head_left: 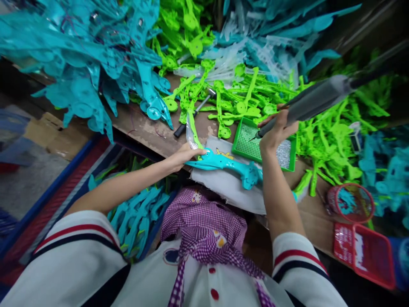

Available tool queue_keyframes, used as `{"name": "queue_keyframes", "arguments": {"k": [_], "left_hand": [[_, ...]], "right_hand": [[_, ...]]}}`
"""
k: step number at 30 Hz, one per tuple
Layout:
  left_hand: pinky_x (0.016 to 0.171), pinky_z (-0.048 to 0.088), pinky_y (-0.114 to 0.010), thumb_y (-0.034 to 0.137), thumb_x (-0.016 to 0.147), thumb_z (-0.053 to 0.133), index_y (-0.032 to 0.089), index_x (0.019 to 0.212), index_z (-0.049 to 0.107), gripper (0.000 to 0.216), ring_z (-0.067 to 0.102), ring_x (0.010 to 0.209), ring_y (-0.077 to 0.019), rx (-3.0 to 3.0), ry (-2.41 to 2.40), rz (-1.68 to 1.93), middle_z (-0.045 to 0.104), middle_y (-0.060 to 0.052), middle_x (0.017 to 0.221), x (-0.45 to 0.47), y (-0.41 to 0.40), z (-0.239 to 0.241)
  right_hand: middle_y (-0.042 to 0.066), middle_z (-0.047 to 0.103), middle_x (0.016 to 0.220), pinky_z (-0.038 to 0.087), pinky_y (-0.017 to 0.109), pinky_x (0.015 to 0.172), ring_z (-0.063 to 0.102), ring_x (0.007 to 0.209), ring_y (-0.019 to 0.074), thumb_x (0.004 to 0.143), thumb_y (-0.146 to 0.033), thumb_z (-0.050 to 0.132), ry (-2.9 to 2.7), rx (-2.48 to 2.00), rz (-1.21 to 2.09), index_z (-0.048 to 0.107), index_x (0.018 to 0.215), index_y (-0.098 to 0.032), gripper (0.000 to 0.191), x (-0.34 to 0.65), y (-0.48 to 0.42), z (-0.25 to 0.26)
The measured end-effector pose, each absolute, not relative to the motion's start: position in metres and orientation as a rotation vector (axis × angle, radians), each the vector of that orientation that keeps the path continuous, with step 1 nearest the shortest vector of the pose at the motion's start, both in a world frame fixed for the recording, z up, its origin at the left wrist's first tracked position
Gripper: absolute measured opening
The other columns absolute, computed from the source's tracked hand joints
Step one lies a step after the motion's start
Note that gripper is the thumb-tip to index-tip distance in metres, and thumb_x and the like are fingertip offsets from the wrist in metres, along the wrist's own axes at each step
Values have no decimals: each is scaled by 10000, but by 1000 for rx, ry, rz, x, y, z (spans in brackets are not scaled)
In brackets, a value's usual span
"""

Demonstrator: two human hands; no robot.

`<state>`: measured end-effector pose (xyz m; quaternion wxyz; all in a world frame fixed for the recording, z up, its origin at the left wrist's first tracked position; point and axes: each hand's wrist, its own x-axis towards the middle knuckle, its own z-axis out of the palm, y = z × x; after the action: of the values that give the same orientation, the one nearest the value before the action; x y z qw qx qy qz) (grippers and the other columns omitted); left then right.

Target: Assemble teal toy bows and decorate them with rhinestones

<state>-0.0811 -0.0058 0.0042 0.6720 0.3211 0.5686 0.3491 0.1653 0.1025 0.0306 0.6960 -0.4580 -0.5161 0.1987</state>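
Observation:
My left hand [187,154] presses down on the left end of a long teal plastic toy part [228,164], fingers closed over it. The part lies on a white cloth [223,183] at the bench edge. My right hand [277,130] grips a grey electric screwdriver [315,101], its tip pointing into a green tray [244,143] of small screws just behind the teal part.
Heaps of teal plastic parts [92,55] and green plastic parts [243,98] cover the wooden bench. A hammer [194,113] lies among them. Red baskets [364,251] stand at the right. A blue bin with teal parts [137,217] sits below the bench.

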Motion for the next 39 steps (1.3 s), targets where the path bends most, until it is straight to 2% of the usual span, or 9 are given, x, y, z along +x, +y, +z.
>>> {"name": "queue_keyframes", "arguments": {"k": [2, 7, 11, 20, 24, 28, 31, 34, 39], "left_hand": [[689, 510, -284, 244, 684, 791, 158, 916, 634, 293, 646, 745, -164, 722, 1277, 770, 715, -32, 821, -81, -6, 6], [633, 516, -275, 249, 703, 770, 155, 889, 642, 244, 655, 717, -166, 717, 1261, 763, 723, -45, 825, -81, -7, 9], [641, 543, -300, 272, 698, 786, 161, 937, 649, 297, 671, 721, -184, 696, 1257, 738, 734, -52, 840, -82, -8, 8], [641, 555, -293, 285, 665, 822, 161, 946, 654, 351, 674, 710, -179, 693, 1267, 731, 739, -47, 839, -82, -7, 10], [631, 546, -285, 284, 675, 815, 155, 919, 663, 315, 671, 706, -174, 698, 1243, 729, 736, -45, 832, -83, -7, 8], [632, 541, -294, 297, 685, 817, 161, 939, 663, 327, 676, 708, -183, 695, 1263, 727, 740, -49, 835, -83, -7, 7], [643, 536, -312, 289, 687, 818, 166, 958, 661, 336, 675, 703, -188, 681, 1277, 725, 740, -53, 827, -82, -6, 5], [668, 526, -311, 248, 681, 814, 155, 927, 668, 301, 671, 716, -175, 693, 1248, 757, 736, -62, 848, -81, -5, 3], [695, 512, -312, 217, 687, 798, 149, 969, 688, 310, 660, 711, -154, 683, 1239, 765, 732, -66, 880, -81, -5, 5]], "right_hand": [[-61, 447, 540, 415, 350, 460, 483, 436, 157, 836, -771, 529, -1152, -1029, 450, 569, 943, -299, 486, 167, 108, 27], [-62, 425, 526, 408, 359, 438, 552, 456, 204, 867, -771, 452, -1144, -1063, 432, 555, 927, -307, 479, 167, 120, 14], [-69, 426, 512, 375, 347, 415, 541, 436, 201, 859, -733, 497, -1102, -1031, 453, 546, 903, -317, 422, 169, 124, 7], [-51, 456, 510, 427, 370, 495, 571, 509, 200, 848, -803, 431, -1145, -1050, 486, 575, 934, -317, 513, 173, 128, -1], [-66, 434, 514, 420, 347, 451, 545, 449, 181, 845, -789, 451, -1086, -1054, 451, 600, 972, -299, 527, 173, 125, 12], [-79, 407, 536, 380, 310, 397, 472, 370, 139, 850, -783, 429, -1034, -967, 455, 583, 997, -275, 552, 171, 109, 46], [-85, 361, 517, 337, 288, 357, 414, 334, 122, 882, -762, 362, -1005, -846, 543, 557, 965, -283, 524, 149, 79, 69], [-88, 356, 477, 282, 289, 318, 369, 311, 129, 854, -769, 390, -1092, -737, 714, 540, 923, -303, 494, 110, 45, 72], [-71, 404, 501, 409, 306, 398, 468, 385, 154, 823, -799, 403, -1273, -786, 879, 555, 943, -292, 543, 59, 20, 51]]}}
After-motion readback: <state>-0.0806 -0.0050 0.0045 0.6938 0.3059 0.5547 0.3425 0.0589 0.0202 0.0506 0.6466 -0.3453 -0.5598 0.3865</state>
